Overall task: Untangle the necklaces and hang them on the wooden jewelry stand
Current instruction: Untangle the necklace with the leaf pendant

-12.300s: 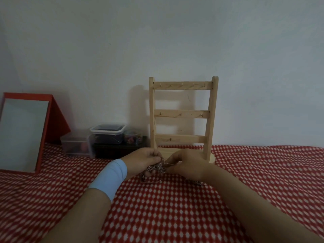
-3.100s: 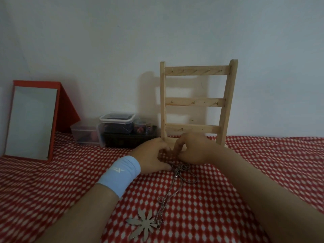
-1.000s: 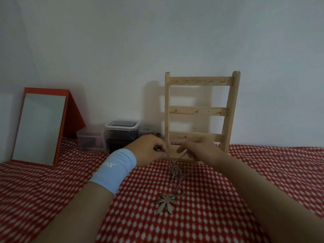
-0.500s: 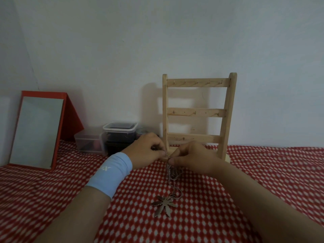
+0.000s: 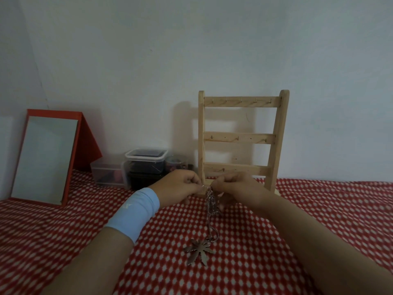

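Two hands work a knot of necklaces (image 5: 210, 206) just in front of the foot of the wooden jewelry stand (image 5: 242, 138). The left hand (image 5: 180, 186) and right hand (image 5: 232, 188) meet fingertip to fingertip, fingers curled, each pinching the top of the thin silvery chains. The strands hang down in a twisted bunch and trail toward the camera, ending at a flat leaf pendant (image 5: 198, 251) lying on the cloth.

The chains look light, limp and slippery, and fine links probably kink or snap under a hard pull. The safest hold seems to be a fingertip pinch on one strand close to the tangle, with the pendant (the only weighty part) left resting. None of the stand's hooks carries anything.

The stand sits on a red-and-white patterned cloth (image 5: 319, 211), soft enough to snag links, with a plain pale wall (image 5: 191, 50) behind it. To its left stand clear plastic boxes (image 5: 146, 160), and farther left a red-framed mirror (image 5: 44, 158). A pale blue wristband (image 5: 136, 211) wraps the left wrist.
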Demonstrator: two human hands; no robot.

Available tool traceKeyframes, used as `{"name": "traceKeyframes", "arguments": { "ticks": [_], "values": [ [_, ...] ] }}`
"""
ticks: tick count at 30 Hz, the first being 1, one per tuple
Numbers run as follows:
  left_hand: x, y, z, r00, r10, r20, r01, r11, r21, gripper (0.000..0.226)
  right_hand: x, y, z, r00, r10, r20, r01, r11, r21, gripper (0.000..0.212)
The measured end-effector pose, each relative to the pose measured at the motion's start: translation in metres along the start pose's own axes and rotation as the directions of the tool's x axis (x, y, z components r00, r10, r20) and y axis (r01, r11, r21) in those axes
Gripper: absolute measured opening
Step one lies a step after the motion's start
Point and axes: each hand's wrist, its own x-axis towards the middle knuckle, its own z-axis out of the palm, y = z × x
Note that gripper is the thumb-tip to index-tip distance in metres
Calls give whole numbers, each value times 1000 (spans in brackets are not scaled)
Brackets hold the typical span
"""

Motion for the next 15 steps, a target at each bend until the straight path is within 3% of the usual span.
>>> {"name": "traceKeyframes", "arguments": {
  "ticks": [6, 12, 15],
  "values": [
    [-3, 8, 2, 998, 69, 5, -69, 996, 60, 21, -1, -7, 4, 1000, -26, 15, 28, 977, -211, 18],
    [-8, 16, -1, 997, -24, 69, 34, 988, -149, 27, -3, -9, 7, 999, -15, 41, 24, 972, -235, 32],
    [-7, 17, 0, 993, -52, 106, 68, 986, -153, 21, 2, -5, 5, 999, 5, 43, 9, 948, -318, 38]
  ]
}}
